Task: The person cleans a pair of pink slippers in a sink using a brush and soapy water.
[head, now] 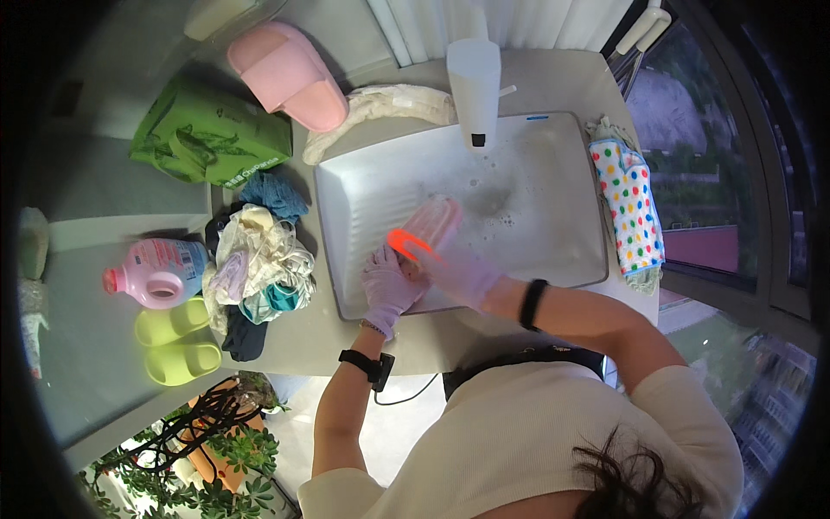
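Observation:
In the white laundry sink point(551, 214), a wet pink slipper point(438, 219) lies slantwise at the left, beside the ribbed washboard slope. My left hand point(389, 282), in a pale lilac glove, grips the slipper's near end. Also gloved and blurred, my right hand point(463, 272) holds an orange brush point(410, 246) over the slipper; its bristles are hidden. Small suds and a little greyish water lie on the sink floor to the right of the slipper.
A white faucet point(476, 91) overhangs the sink's back edge. Left are piled clothes point(259, 266), a pink detergent bottle point(159, 272), lime-green slippers point(178, 340), a green bag point(214, 133) and another pink slipper point(288, 74). A beige cloth point(389, 104) lies behind; a dotted towel point(628, 204) lies right.

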Available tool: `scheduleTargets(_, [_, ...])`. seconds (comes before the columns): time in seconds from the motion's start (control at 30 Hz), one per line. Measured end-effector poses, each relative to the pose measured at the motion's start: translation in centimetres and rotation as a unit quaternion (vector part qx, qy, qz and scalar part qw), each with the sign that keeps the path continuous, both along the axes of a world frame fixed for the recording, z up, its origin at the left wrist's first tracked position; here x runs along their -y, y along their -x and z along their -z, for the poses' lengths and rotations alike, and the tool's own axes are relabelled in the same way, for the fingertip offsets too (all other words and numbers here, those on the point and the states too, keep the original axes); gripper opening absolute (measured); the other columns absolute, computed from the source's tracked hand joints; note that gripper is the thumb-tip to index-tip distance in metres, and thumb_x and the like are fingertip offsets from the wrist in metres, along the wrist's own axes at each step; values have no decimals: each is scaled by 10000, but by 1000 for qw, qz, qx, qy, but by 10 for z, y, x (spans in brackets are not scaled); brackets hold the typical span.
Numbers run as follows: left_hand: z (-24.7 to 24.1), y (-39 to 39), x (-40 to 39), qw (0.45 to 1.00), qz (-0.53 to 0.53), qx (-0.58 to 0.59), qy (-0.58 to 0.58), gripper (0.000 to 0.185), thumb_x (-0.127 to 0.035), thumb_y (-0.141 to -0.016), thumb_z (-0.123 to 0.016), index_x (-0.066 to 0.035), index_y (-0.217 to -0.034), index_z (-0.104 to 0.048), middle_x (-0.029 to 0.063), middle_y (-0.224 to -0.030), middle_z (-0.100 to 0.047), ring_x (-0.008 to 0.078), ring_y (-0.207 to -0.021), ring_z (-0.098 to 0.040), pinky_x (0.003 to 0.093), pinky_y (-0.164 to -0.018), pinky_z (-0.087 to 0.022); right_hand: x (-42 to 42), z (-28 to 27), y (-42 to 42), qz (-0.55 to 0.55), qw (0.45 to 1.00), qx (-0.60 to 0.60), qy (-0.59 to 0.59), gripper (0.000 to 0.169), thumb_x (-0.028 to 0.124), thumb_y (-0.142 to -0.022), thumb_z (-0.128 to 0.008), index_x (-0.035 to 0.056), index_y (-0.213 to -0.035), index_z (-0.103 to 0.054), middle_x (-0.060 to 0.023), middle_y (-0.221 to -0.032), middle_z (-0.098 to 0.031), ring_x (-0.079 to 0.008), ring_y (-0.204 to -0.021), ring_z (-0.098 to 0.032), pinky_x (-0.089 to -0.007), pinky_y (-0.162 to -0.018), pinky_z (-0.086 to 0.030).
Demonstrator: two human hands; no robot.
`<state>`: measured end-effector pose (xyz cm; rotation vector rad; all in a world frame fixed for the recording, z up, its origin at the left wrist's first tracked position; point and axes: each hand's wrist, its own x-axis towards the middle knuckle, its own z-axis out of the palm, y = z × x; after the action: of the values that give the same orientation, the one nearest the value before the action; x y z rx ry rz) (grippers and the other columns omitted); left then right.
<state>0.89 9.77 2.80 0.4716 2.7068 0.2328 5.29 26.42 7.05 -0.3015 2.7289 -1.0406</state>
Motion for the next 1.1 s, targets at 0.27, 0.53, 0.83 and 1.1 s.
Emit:
scheduleTargets(0.27, [-4,3,5,997,-33,53,-52,1096,-647,-583,-647,-25,-1374,-210,149,-1299,-381,326,-1184,-368,452,-967,-307,-52,-23,33,-24,976,214,-28,472,267,-858,-464,220,-1317,-365,-221,-1125,-524,-384,-951,-560,-409,-775,-463])
scheduleTargets(0.53, [-4,3,-11,999,-9,-29,-40,1043,-625,-590,-645,-20,-1346,-253,148,-1285,-402,337,-1162,-394,431,-969,-315,-43,69,77,58,994,46,-84,323,259,-879,-429,156,-1184,-457,-228,-882,-593,-375,-770,-610,-444,-658,-487])
scheduleTargets(0.83, [1,6,-8,999,-12,9,-47,1026,-625,-604,-646,-19,-1337,-260,159,-1278,-403,337,-1154,-398,423,-979,-308,-22,72,56,49,970,-191,-144,397,233,-845,-492,102,-1215,-435,-156,-859,-626,-362,-789,-602,-444,-754,-463])
scheduleTargets(1.1, [-14,1,-7,996,-54,48,-44,1018,-635,-604,-636,-17,-1326,-272,175,-1266,-401,335,-1162,-383,412,-977,-304,-78,24,57,98,975,185,77,372,329,-895,-408,189,-1232,-478,-195,-927,-613,-367,-825,-584,-409,-734,-451])
